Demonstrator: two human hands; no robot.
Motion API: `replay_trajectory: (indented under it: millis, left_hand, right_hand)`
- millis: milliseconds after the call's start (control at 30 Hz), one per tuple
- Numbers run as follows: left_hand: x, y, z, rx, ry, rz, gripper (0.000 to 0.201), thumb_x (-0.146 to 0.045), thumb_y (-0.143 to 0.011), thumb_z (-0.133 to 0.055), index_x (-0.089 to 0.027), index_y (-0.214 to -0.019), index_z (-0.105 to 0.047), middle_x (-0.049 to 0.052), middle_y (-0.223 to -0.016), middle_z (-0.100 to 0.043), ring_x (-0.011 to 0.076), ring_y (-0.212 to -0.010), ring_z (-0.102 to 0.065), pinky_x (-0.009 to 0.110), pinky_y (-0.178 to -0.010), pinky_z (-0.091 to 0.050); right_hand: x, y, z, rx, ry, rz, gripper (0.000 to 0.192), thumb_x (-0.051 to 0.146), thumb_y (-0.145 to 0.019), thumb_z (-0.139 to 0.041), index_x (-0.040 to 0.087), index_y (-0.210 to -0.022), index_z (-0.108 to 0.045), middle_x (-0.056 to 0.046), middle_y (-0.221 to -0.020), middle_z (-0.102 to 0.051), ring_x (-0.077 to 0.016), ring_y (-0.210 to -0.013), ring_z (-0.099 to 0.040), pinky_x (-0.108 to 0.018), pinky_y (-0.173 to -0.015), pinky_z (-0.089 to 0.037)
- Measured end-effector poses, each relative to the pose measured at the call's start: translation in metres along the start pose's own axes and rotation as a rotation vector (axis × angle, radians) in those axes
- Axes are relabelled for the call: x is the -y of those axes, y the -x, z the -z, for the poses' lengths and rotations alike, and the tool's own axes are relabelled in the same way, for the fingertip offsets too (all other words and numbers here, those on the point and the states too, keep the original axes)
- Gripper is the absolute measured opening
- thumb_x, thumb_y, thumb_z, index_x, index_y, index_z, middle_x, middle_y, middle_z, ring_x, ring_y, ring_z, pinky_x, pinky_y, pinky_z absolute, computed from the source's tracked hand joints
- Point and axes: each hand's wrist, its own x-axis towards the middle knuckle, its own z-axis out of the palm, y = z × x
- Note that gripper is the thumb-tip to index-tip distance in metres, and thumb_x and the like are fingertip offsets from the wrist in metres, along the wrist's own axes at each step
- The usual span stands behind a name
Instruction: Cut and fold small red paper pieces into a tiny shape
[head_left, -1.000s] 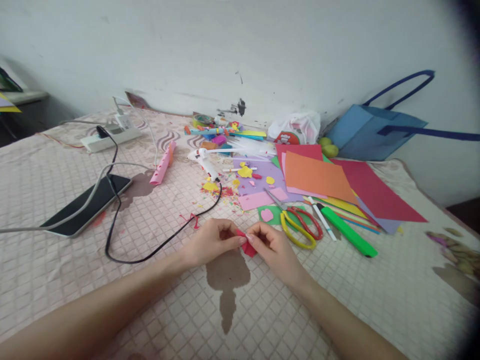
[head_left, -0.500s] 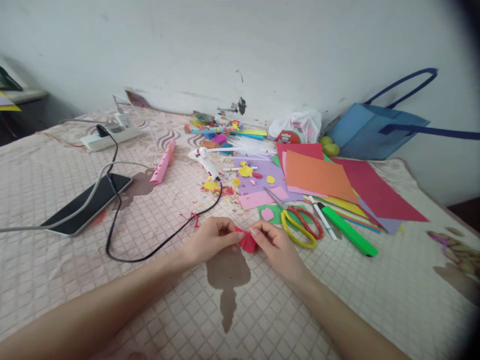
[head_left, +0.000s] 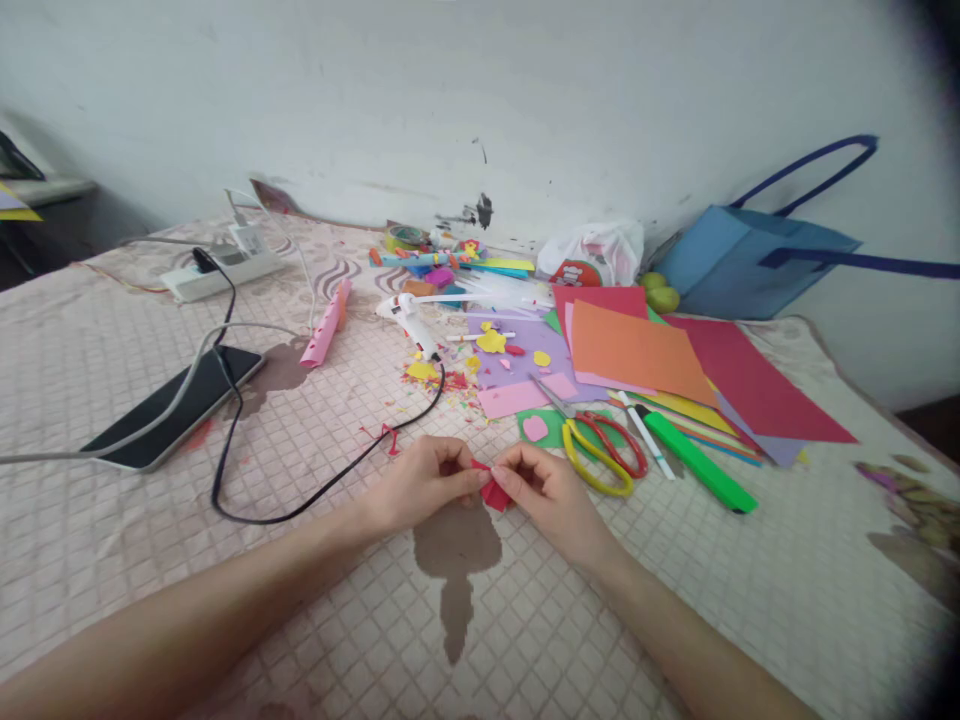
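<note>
both hands meet over the quilted cloth [head_left: 150,560], just beyond its dark stain [head_left: 456,560]. left hand [head_left: 420,485] and right hand [head_left: 544,490] each pinch one small red paper piece [head_left: 493,492], fingertips together on it, thumbs on top. against half a second back the piece looks more folded and the right fingertips sit closer to the left thumb; a second back the pose was much the same. just right of the red piece: yellow-and-red scissors [head_left: 600,450], then a green marker [head_left: 701,462]. left of it, a black cable [head_left: 300,510] loops toward a phone [head_left: 176,405]. beyond it, a glue gun [head_left: 409,320] and coloured paper sheets [head_left: 637,350], unmoved
</note>
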Motion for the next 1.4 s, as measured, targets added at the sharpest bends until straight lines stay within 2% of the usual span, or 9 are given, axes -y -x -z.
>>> replay_trajectory:
  millis: [200,400,633,867,1033,1200,1400]
  left_hand:
    - [0.0003,-0.0006,-0.0015,-0.007,0.008,-0.011,0.026,-0.036,-0.077,-0.061,-0.012,-0.069,-0.059,0.002,-0.063,-0.062,0.01,-0.057,-0.054,0.02,-0.053,-0.039]
    - [-0.0036,0.0011,-0.0034,0.015,0.045,0.019,0.026,-0.034,-0.078,-0.061,-0.013,-0.064,-0.052,-0.002,-0.057,-0.055,0.0071,-0.051,-0.046,0.018,-0.047,-0.033]
    - [-0.0009,-0.0012,-0.0009,0.027,0.094,0.003,0.026,-0.037,-0.077,-0.062,-0.012,-0.072,-0.057,0.0,-0.061,-0.059,0.0088,-0.056,-0.052,0.019,-0.053,-0.037]
    - [-0.0067,-0.0005,-0.0025,0.014,0.234,0.11,0.028,-0.035,-0.082,-0.057,-0.013,-0.066,-0.055,-0.002,-0.054,-0.057,0.0058,-0.051,-0.051,0.017,-0.052,-0.036]
    - [-0.0049,-0.0012,-0.0024,0.124,0.204,0.086,0.029,-0.038,-0.078,-0.062,-0.011,-0.069,-0.058,0.001,-0.063,-0.061,0.0075,-0.053,-0.054,0.02,-0.056,-0.044]
    - [-0.0043,0.0002,-0.0038,0.077,0.176,0.018,0.026,-0.035,-0.079,-0.062,-0.012,-0.069,-0.057,-0.001,-0.061,-0.059,0.006,-0.053,-0.051,0.018,-0.052,-0.041]
    - [0.0005,0.0011,-0.0076,0.126,0.131,0.004,0.029,-0.039,-0.079,-0.061,-0.012,-0.07,-0.057,0.0,-0.061,-0.059,0.0087,-0.055,-0.054,0.02,-0.055,-0.043]
  right_hand:
    - [-0.0004,0.0011,0.0008,0.011,0.051,0.021,0.016,0.026,-0.087,-0.051,0.018,-0.074,-0.054,0.002,-0.066,-0.052,-0.0111,-0.06,-0.048,-0.023,-0.053,-0.038]
    - [-0.0003,0.0009,0.0003,0.053,-0.024,-0.028,0.016,0.026,-0.087,-0.05,0.018,-0.073,-0.052,0.001,-0.065,-0.053,-0.0121,-0.06,-0.052,-0.024,-0.055,-0.042]
    - [-0.0012,0.0001,0.0009,0.037,-0.037,-0.042,0.016,0.025,-0.086,-0.051,0.018,-0.071,-0.051,0.003,-0.062,-0.05,-0.0102,-0.056,-0.047,-0.022,-0.051,-0.037]
    - [-0.0026,0.0,-0.0002,0.025,-0.082,-0.024,0.018,0.024,-0.086,-0.051,0.017,-0.069,-0.051,0.003,-0.061,-0.049,-0.0095,-0.057,-0.045,-0.022,-0.054,-0.037]
    - [-0.0041,0.0001,-0.0002,-0.03,-0.125,-0.017,0.019,0.026,-0.086,-0.051,0.018,-0.069,-0.049,0.004,-0.061,-0.047,-0.0094,-0.056,-0.043,-0.022,-0.053,-0.036]
    - [-0.0001,0.0004,-0.0015,-0.04,-0.133,-0.031,0.02,0.029,-0.086,-0.051,0.018,-0.069,-0.049,0.003,-0.061,-0.048,-0.0099,-0.056,-0.044,-0.022,-0.054,-0.036]
    - [-0.0001,0.0013,-0.0025,-0.088,-0.139,-0.015,0.021,0.029,-0.085,-0.052,0.018,-0.068,-0.048,0.004,-0.061,-0.045,-0.0094,-0.056,-0.041,-0.022,-0.053,-0.035]
